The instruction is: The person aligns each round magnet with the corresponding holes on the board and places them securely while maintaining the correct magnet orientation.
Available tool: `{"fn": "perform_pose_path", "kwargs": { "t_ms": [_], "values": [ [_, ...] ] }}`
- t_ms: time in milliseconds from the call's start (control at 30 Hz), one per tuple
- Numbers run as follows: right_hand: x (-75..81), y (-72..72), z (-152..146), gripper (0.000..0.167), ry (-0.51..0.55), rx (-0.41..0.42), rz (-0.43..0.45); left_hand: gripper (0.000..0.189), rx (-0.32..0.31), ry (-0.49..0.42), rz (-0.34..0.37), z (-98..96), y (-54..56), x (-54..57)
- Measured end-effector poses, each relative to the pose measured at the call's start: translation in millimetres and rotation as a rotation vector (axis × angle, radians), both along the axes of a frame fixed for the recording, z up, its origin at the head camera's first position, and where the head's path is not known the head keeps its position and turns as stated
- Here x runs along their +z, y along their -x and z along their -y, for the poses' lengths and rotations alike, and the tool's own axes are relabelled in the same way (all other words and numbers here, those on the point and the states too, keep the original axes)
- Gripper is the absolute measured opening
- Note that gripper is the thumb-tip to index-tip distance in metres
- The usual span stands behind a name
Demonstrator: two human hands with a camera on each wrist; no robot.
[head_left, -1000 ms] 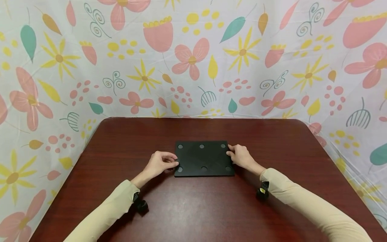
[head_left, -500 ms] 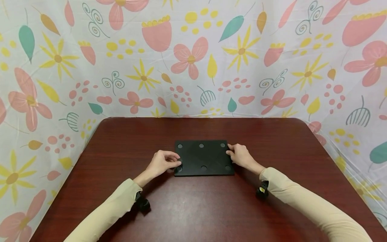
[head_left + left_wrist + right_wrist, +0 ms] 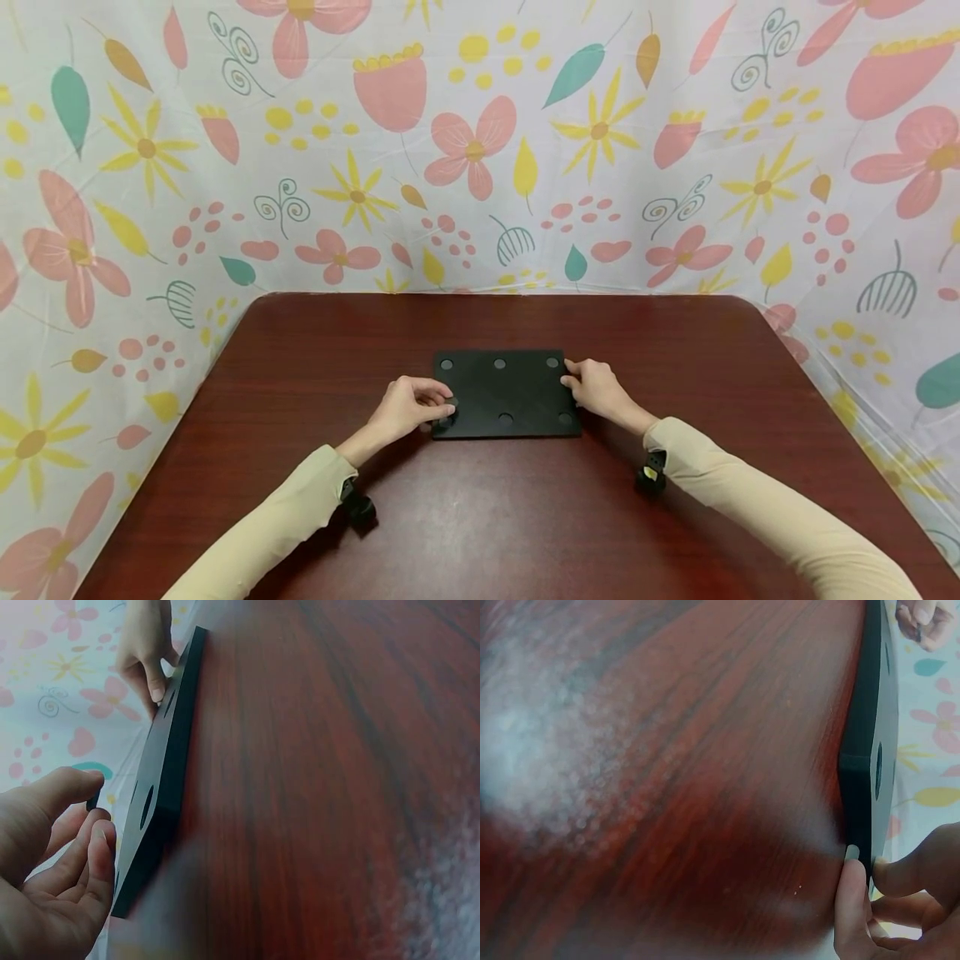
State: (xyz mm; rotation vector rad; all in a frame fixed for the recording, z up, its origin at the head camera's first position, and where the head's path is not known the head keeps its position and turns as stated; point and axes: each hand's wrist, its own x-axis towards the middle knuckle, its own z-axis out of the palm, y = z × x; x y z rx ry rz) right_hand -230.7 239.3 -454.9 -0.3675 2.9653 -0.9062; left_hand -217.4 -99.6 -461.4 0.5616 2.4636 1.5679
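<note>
A flat black rectangular board point(image 3: 501, 392) with several round recesses along its long sides lies on the table. My left hand point(image 3: 408, 407) is over the board's near left corner. Between its thumb and fingertip it pinches a small dark disc point(image 3: 93, 801), seen nearly edge-on in the left wrist view and largely covered by the fingers. My right hand point(image 3: 598, 388) grips the board's right edge; in the right wrist view the thumb is by the top face and a fingertip point(image 3: 852, 879) presses the side wall.
The dark red wooden table point(image 3: 480, 517) extends on all sides of the board. Behind it hangs a white curtain point(image 3: 480, 225) printed with flowers and leaves. Each sleeve cuff carries a small black wrist camera, one on the left point(image 3: 360, 508) and one on the right point(image 3: 651, 477).
My left hand has moved slightly right, from the board's left edge to over its corner, and the small disc now shows at its fingertips. The right hand keeps its grip on the board's edge.
</note>
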Motion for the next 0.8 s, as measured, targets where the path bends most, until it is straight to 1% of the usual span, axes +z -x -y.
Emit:
{"fn": "perform_pose_path", "kwargs": {
  "t_ms": [100, 267, 500, 633, 800],
  "values": [
    [-0.5, -0.2, -0.3, 0.042, 0.001, 0.002, 0.000, 0.023, -0.006, -0.009, 0.006, -1.9, -0.7, 0.1],
    [-0.5, -0.3, -0.4, 0.042, 0.003, 0.005, -0.002, 0.020, -0.007, 0.014, 0.016, -5.2, -0.7, 1.7],
    [-1.0, 0.2, 0.1, 0.041, -0.001, -0.003, -0.007, 0.020, -0.027, 0.041, -0.057, -8.8, -1.3, 3.0],
    [-0.8, 0.1, -0.1, 0.041, 0.001, -0.003, -0.001, 0.019, -0.032, 0.059, -0.075, -10.3, -1.2, 3.1],
    [0.1, 0.8, -0.1, 0.041, -0.004, -0.005, -0.002, 0.019, -0.049, 0.077, -0.074, -13.4, -1.3, 3.5]
  ]
}}
